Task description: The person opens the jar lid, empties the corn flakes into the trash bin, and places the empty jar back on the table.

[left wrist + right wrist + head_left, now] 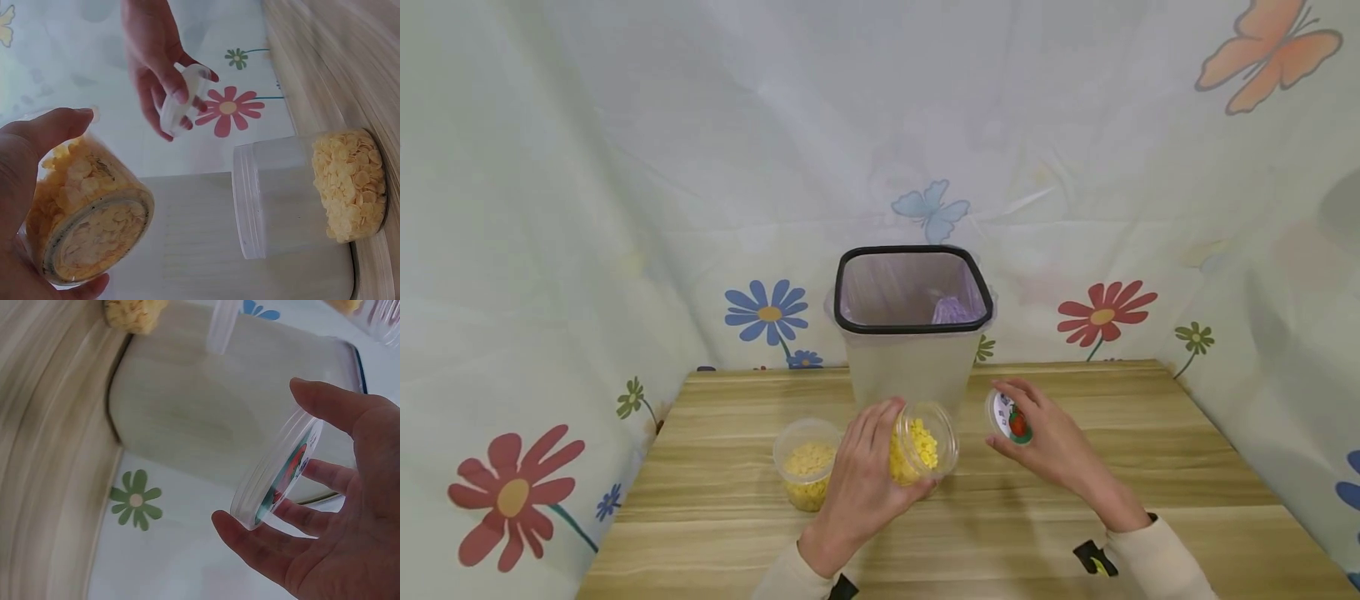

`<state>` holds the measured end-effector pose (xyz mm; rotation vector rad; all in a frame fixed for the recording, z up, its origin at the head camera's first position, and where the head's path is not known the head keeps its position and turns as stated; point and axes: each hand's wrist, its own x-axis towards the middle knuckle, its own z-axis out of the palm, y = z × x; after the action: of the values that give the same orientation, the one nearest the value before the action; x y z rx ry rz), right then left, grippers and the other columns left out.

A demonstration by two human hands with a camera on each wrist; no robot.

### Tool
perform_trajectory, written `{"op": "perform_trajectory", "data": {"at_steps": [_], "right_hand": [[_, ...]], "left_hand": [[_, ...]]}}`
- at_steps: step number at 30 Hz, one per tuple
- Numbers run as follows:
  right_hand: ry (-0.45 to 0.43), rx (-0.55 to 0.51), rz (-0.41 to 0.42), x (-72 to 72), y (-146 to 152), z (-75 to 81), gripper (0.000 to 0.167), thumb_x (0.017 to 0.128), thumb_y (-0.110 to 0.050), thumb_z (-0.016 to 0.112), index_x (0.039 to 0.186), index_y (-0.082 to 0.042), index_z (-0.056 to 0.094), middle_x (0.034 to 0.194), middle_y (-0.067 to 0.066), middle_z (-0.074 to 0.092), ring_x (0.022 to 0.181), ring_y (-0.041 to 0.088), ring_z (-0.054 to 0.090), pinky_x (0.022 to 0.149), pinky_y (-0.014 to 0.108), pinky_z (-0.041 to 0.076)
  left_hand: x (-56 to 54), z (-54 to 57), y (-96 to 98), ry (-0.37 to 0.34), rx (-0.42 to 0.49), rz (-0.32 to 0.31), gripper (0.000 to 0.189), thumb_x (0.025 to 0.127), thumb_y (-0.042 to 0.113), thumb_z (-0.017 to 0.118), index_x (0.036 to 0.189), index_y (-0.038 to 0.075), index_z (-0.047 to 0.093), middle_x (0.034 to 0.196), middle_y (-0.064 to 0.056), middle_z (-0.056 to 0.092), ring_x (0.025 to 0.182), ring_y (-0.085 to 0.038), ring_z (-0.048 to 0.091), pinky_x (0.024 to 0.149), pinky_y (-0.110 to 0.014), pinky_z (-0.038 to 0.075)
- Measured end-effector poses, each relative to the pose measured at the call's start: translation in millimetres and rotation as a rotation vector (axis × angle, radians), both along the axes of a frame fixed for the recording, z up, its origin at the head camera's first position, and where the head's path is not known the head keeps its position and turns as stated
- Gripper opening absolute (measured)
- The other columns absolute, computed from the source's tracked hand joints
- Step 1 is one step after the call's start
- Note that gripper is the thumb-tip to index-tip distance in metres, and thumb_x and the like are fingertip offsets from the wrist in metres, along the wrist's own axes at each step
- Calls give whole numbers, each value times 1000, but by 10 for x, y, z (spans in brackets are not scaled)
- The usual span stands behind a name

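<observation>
My left hand (861, 479) grips a clear plastic jar (109, 219) of yellow flakes, raised above the table. In the head view this jar is tilted, with its open mouth facing to the right. My right hand (1060, 446) holds a round clear lid (278, 472) by its rim between thumb and fingers, off to the right of the jar. A label with a red and green print covers the lid's top. Left of the raised jar, a second clear jar (287, 194) stands upright and uncovered on the table, with pale yellow flakes in its lower part.
A light bin (910, 367) with a black rim and a purple liner (952, 311) stands behind the hands. The wood-grain table (1150, 450) extends to both sides. A white curtain (775, 150) printed with flowers and butterflies surrounds the back and sides.
</observation>
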<state>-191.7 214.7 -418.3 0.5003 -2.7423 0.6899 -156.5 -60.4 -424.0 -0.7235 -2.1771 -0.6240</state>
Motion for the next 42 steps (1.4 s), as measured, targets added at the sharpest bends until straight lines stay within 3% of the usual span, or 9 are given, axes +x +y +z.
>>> {"op": "perform_trajectory", "data": {"at_steps": [20,35,42], "right_hand": [[-113,88,-34,-205,232,-374,72,81,-32,79,141,-7,49,136,27,49,106,40,57,78,50,55],[-231,137,-64,-292,372,-750,72,80,-32,80,140,-6,50,133,28,50,104,40,58,77,50,55],[-258,160,-66,-302,364,-804,74,79,-37,80,139,-4,51,131,29,51,104,42,58,78,52,54]], "left_hand": [[-22,-23,-8,12,-5,-9,104,55,48,90,137,3,46,130,-8,58,117,-25,58,99,-41,51],[-13,-41,-39,19,12,6,100,60,50,88,137,2,47,131,-9,58,118,-26,58,101,-41,50],[-17,-48,-76,36,23,11,100,60,51,88,137,2,48,130,-9,59,118,-26,58,101,-41,49]]}}
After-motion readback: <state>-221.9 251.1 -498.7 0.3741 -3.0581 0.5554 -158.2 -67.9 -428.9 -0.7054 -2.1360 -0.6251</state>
